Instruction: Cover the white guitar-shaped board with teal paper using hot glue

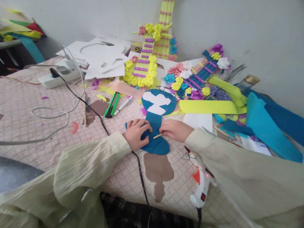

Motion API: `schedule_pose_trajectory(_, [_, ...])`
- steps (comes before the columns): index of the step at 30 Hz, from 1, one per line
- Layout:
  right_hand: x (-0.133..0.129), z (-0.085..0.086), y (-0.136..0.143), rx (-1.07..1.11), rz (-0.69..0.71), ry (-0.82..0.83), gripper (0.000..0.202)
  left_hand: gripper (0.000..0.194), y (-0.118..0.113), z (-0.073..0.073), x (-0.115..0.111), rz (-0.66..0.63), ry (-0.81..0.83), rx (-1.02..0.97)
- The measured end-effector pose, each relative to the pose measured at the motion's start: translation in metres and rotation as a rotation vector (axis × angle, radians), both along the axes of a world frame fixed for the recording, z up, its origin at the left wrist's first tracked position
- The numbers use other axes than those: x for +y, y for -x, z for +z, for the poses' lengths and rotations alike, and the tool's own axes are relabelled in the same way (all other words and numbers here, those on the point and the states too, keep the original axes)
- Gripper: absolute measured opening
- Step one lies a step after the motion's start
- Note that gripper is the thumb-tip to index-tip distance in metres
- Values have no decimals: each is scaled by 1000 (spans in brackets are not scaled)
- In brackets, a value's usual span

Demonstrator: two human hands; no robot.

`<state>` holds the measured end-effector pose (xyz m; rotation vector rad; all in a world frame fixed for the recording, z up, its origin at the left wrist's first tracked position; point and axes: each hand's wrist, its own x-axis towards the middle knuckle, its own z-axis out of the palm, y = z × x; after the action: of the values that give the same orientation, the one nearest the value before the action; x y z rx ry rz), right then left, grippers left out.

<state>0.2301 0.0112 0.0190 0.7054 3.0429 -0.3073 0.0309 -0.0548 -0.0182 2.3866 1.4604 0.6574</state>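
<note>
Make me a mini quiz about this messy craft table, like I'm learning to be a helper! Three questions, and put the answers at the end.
1. What does the right hand pinch?
A) a yellow paper flower
B) a thin pale wooden stick
C) a black cord

2. True or false: the left hand rests on a dark blue paper shape with a narrow middle.

3. What colour is the small light glowing on the white plastic glue gun?

Key: 1. B; 2. True; 3. Red.

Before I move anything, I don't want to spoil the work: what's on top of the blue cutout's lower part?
The left hand rests on the blue cutout; the right hand holds a thin stick over it. Whatever lies beneath the left hand is covered.
</note>
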Motion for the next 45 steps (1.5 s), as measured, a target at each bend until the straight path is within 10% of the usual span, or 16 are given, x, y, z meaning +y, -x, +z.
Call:
schedule_pose_trajectory(7, [11,9,-11,68,-94,-3,14,21,1,0,0,-4,4,-9])
schedule_pose_trajectory(14, [-19,77,-27,664,-379,125,7,20,1,0,1,-19,-5,1])
schedule_pose_trajectory(18, [-55,100,-76,625,-605,8,16,19,2,0,2,-26,-7,10])
schedule_pose_trajectory(27, [-120,36,-176,137,-879,24,14,19,4,-3,5,-40,-56,62])
schedule_pose_trajectory(33, [-226,77,-135,190,-1019,10,21,18,5,-4,6,-79,-134,62])
schedule_pose_trajectory(40, [-266,-13,-64,641,-1265,679,48,20,3,-4,4,-63,-192,93])
schedule_pose_trajectory(45, [-241,-33,-45,784,-1431,537,52,21,1,-3,0,-51,-216,123])
